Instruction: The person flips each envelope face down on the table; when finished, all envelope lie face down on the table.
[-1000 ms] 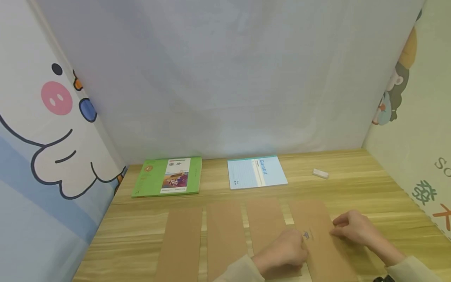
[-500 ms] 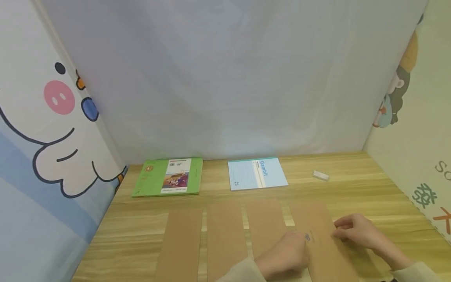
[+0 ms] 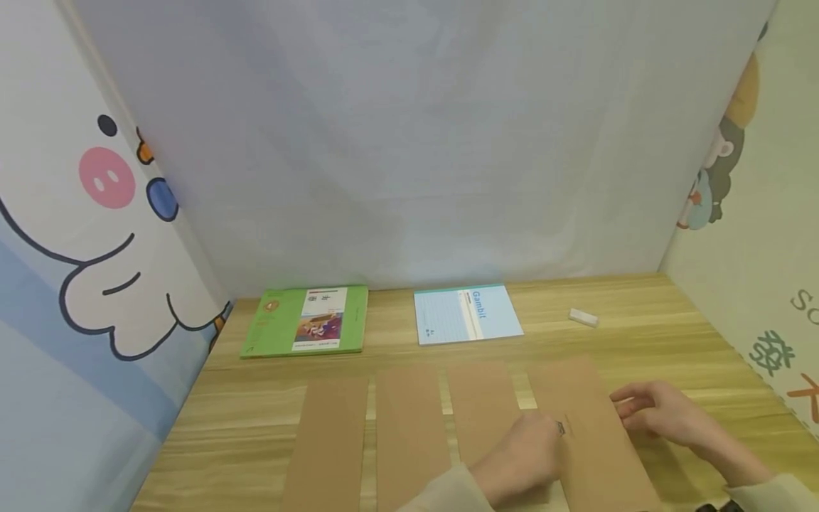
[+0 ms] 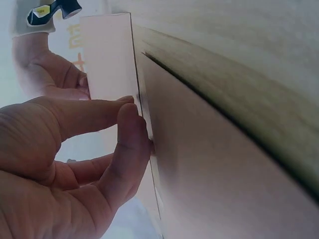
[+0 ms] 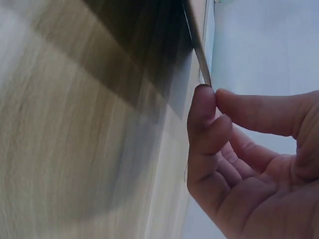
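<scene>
Both hands are at the rightmost of several kraft-brown notebooks, a tall thin one (image 3: pixel 604 448) with a small printed mark. My left hand (image 3: pixel 521 455) pinches its left edge between thumb and finger, and that hand covers part of the neighbouring notebook (image 3: pixel 483 398). On the opposite side my right hand (image 3: pixel 668 416) pinches the right edge. In the right wrist view, the notebook's edge (image 5: pixel 199 55) sits between thumb and fingertip, raised off the table with a shadow below. The left wrist view shows the left hand's fingertips close together at the edge.
Two more brown notebooks, one (image 3: pixel 409 427) beside the other (image 3: pixel 329 441), lie to the left. Behind stand a green book (image 3: pixel 275 323), a light-blue Gambit notebook (image 3: pixel 441 316) and a white eraser (image 3: pixel 583 317) on the wooden table (image 3: pixel 640 334). A curtain hangs at the back.
The rightmost notebook has shifted slightly to the right, its right side most of all. My right hand has moved a little rightward with it, and my left hand slightly right too.
</scene>
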{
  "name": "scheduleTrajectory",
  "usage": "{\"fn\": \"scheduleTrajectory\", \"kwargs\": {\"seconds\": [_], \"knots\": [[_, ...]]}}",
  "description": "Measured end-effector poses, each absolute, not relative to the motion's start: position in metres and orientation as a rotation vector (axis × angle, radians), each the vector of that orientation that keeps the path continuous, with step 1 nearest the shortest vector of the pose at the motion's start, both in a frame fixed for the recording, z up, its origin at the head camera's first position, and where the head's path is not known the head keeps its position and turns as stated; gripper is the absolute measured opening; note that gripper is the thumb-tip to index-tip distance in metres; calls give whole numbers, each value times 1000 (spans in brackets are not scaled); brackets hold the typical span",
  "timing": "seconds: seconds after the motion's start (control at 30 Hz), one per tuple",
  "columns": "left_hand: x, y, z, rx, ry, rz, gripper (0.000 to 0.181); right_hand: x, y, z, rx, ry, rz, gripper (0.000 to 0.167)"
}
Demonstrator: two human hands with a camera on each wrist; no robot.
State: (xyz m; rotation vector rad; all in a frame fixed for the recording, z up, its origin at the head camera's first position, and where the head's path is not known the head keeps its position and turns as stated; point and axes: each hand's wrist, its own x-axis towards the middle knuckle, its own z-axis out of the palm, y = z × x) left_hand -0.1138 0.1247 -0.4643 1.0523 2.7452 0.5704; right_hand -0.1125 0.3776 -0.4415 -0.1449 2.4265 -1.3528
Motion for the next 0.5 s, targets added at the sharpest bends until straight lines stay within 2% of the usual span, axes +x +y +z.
{"fn": "scheduleTrajectory", "kwargs": {"seconds": [0.17, 0.5], "knots": [[-117, 127, -463, 917, 2722, 630, 40, -113, 380, -439, -155, 2399, -1384, 46], [-121, 128, -463, 774, 2702, 741, 24, -118, 385, -434, -162, 2232, -1506, 48]]}}
